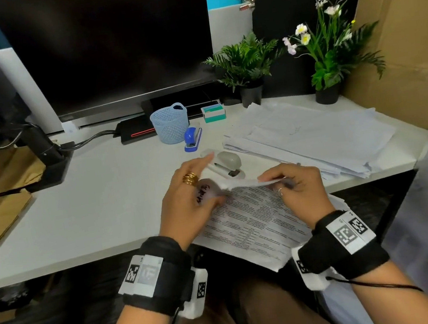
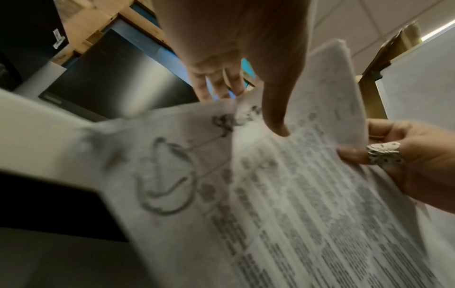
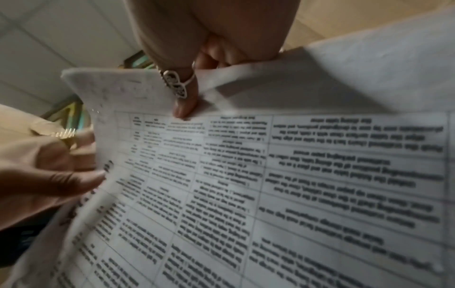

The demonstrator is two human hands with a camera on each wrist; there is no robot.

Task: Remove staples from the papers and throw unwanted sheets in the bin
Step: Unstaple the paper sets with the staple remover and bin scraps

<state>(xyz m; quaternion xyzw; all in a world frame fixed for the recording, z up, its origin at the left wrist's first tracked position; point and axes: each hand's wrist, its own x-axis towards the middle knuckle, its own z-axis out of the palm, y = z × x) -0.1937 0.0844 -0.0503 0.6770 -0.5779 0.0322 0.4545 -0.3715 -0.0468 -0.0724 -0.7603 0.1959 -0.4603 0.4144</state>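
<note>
Both hands are working on one set of printed sheets (image 1: 255, 219) that is hanging over the near edge of the table (image 1: 102, 207), partly above the person's lap. The left hand (image 1: 190, 199) is pinching the top left corner, thumb pressing on the printed face while the other fingers are lying behind the paper; the right hand (image 1: 295, 188) is pinching the upper edge, its ringed finger pressing the front and the rest curling behind, so the top strip is folding over. In the wrist views the pages are fanning apart at that edge, which suggests the sheets are being separated, but no staple is showing clearly, so I cannot tell whether this set is already loose or still bound. Just beyond the hands a grey stapler-like tool (image 1: 228, 163) is lying on the table, touched by neither hand; whether it is the remover I cannot tell. A blue stapler (image 1: 193, 138) is lying further back beside a blue mesh basket (image 1: 170, 124), with a small box (image 1: 213, 113) nearby. A large stack of papers (image 1: 316, 140) is resting to the right, apart from the held set; it may be finished or waiting, which the pictures are not settling. No bin is showing, and nothing is looking discarded, so the sorting and binning seem largely ahead.
</note>
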